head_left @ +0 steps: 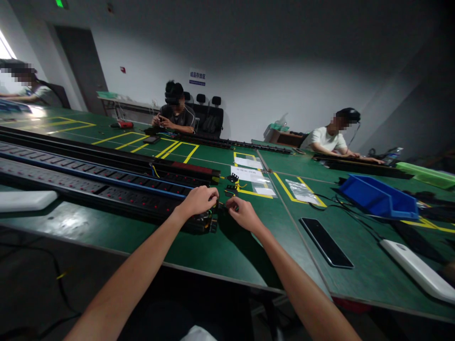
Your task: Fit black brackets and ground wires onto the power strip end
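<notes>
Long black strips (117, 195) with rows of sockets lie side by side on the green table (263, 258), reaching from the far left to the middle. My left hand (199, 201) rests on the right end of the nearer strips, its fingers curled at the end part with thin wires. Just right of it, my right hand (243, 213) has thumb and fingers pinched together beside a small dark part at the strip's end; what they hold is too small to make out. Small black end pieces (232, 178) with a yellow wire lie beyond my hands.
A phone (326, 242), a white power bank (417, 270), cables and a blue bin (378, 195) are on the right. Papers (249, 174) and yellow tape lie ahead. Across the table sit a person (177, 113) and another person (329, 138); a third is far left.
</notes>
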Demonstrator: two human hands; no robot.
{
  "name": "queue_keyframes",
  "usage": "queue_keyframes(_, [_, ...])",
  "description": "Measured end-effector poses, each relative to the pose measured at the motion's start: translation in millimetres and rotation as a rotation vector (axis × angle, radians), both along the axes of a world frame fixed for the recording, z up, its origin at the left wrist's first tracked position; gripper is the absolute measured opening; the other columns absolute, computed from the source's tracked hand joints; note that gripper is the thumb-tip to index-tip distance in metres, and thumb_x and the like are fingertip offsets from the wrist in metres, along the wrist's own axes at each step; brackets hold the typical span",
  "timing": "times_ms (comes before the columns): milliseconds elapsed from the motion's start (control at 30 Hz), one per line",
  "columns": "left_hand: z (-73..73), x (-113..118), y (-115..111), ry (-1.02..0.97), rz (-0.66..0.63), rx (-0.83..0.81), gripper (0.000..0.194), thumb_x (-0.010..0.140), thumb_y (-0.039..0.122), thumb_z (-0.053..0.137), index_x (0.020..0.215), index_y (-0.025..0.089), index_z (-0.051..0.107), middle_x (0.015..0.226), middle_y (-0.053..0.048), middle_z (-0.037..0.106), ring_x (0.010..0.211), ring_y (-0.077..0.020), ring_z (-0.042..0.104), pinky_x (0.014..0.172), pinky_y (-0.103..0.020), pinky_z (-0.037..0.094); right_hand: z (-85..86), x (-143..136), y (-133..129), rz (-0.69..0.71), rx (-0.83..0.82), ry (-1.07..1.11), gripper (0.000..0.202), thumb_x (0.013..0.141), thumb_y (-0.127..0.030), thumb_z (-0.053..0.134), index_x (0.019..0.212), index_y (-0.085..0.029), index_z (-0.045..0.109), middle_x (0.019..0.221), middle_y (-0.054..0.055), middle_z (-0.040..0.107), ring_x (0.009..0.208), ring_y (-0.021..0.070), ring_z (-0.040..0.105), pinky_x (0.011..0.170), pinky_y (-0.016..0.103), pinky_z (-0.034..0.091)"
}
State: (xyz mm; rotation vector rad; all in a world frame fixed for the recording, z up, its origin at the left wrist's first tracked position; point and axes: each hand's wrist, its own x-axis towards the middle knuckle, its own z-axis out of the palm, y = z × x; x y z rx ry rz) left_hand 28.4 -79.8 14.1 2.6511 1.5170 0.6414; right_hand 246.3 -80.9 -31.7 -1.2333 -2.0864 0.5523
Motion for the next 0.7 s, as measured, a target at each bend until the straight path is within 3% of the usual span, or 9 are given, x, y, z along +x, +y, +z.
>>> queue_keyframes(100, [-2.0,0,1,-0.002,0.002,0.016,0.022,0.091,0.025,0.05,0.1,0.024,0.07,0.092,-0.005,0.073,0.09,-0.0225,0.068,0.082,-0.03,0.051,-6.4,-2,3,0.015,-0.077,0.125,0.036,0.08,-0.016,0.055,0.114,-0.018,0.068,0.096,0.005,0.075,0.083,0.0178,0.069,0.077,0.029,0.054])
queue_keyframes(300, [-2.1,1,1,-0.013,0.025,-0.004,0.025,0.092,0.025,0.047,0.103,0.024,0.07,0.094,-0.005,0.074,0.092,-0.0219,0.068,0.085,-0.03,0.051,-9.9,-11,0,0.122,-0.382,0.312,0.054,0.08,-0.023,0.054,0.133,-0.018,0.057,0.105,0.007,0.073,0.047,0.0077,0.055,0.041,0.02,0.046])
queue_keyframes(500, [-0.9,1,0,-0.024,0.015,0.002,0.024,0.091,0.023,0.048,0.101,0.023,0.07,0.091,-0.005,0.074,0.09,-0.0221,0.069,0.083,-0.03,0.051,-1.6,-12,-6,0.181,-0.562,0.472,0.063,0.075,-0.023,0.062,0.137,-0.023,0.053,0.116,0.009,0.071,0.046,0.0064,0.057,0.039,0.02,0.048])
queue_keyframes(700, [-0.1,1,0,-0.07,-0.02,-0.023,0.025,0.089,0.022,0.049,0.097,0.024,0.072,0.089,-0.004,0.075,0.084,-0.02,0.07,0.078,-0.027,0.051,2.4,-10,-8,0.184,-0.612,0.539,0.066,0.073,-0.025,0.065,0.138,-0.022,0.053,0.117,0.01,0.071,0.042,0.0057,0.055,0.036,0.019,0.045])
